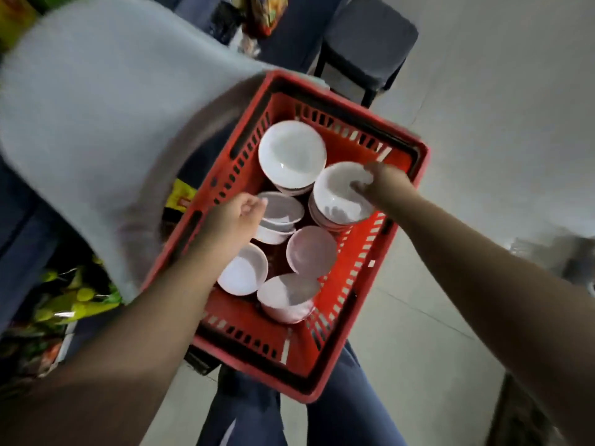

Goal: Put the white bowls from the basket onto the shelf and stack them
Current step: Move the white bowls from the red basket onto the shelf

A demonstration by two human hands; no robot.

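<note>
Left hand [236,211], right hand [384,185]: bowl rims [317,188]

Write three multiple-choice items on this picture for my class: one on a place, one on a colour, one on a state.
1. The bowls lie: A on a shelf; B in the basket; C on the floor.
2. The basket is: A red; B blue; C green.
3. The right hand: A hangs idle; B holds a cup; C has a grip on the top bowl of a stack.
Answers: B, they sit inside its walls; A, its walls are red; C, fingers inside and thumb outside pinch the rim.
</note>
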